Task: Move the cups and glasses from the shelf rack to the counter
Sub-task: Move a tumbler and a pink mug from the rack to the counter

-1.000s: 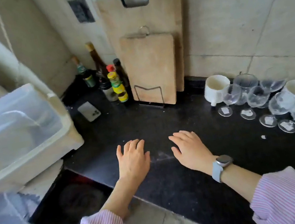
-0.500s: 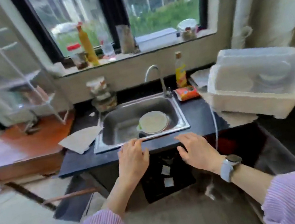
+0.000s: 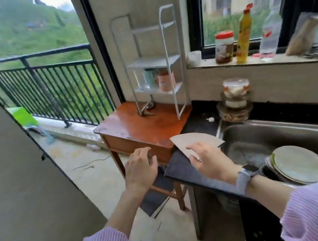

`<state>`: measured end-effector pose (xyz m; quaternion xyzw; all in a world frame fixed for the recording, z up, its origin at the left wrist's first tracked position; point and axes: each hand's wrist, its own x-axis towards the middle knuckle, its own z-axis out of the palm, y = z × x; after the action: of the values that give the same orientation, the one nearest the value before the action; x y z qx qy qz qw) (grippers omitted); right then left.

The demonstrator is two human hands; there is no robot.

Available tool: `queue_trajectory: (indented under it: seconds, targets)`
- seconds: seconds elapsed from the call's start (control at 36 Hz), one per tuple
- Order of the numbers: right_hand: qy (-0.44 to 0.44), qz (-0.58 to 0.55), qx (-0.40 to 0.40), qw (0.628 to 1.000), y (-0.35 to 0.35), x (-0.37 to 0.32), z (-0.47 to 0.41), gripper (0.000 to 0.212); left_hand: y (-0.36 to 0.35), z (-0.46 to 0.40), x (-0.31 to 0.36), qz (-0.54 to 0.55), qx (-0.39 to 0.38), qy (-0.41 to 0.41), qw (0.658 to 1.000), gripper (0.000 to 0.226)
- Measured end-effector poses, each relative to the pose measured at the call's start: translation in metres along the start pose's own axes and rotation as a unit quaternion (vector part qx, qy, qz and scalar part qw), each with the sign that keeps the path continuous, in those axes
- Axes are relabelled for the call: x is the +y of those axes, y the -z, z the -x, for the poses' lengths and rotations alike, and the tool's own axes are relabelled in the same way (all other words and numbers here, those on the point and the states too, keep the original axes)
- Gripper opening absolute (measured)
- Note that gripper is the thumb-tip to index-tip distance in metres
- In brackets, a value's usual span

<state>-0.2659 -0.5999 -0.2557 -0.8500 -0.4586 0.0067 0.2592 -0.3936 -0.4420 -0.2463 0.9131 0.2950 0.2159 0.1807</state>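
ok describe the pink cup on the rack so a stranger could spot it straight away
Find the white shelf rack standing on the reddish wooden table left of the sink. On its lowest shelf, the pink cup sits at the right end. Its neighbours to the left are a pale green cup and clear glass.

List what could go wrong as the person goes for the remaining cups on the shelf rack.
1. The pink cup, teal cup and clear glass crowd one tier of the rack; pulling one may knock another off.
2. The rack stands near the wooden table's back edge on thin legs; a tug could tip it.
3. Both the left hand and the right hand are empty; carrying several at once risks dropping glass.
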Motion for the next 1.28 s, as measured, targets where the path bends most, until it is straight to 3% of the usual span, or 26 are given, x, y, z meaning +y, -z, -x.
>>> queue_trajectory:
  seconds: [0.25,0.53,0.69,0.92,1.28]
  targets:
    - [-0.015,-0.071,0.009,0.997,-0.032,0.011,-0.172,0.038,-0.008,-0.16,-0.049,0.083,0.011,0.035,0.996,0.033]
    - [-0.047,-0.103,0.017,0.993,-0.064,0.018,-0.296,0.042,-0.038,-0.272,-0.102,0.134,0.016,0.026,0.991,0.033]
    - [-0.108,-0.152,0.027,0.982,-0.085,0.022,-0.375,0.047,-0.066,-0.356,-0.136,0.165,-0.004,-0.019,0.986,0.031]
    - [-0.264,-0.199,0.047,0.943,-0.115,0.042,-0.492,0.052,-0.107,-0.476,-0.169,0.226,-0.048,-0.056,0.971,0.03]
    - [-0.348,-0.261,0.117,0.893,-0.131,0.07,-0.579,0.047,-0.158,-0.573,-0.134,0.369,-0.138,-0.072,0.916,0.033]
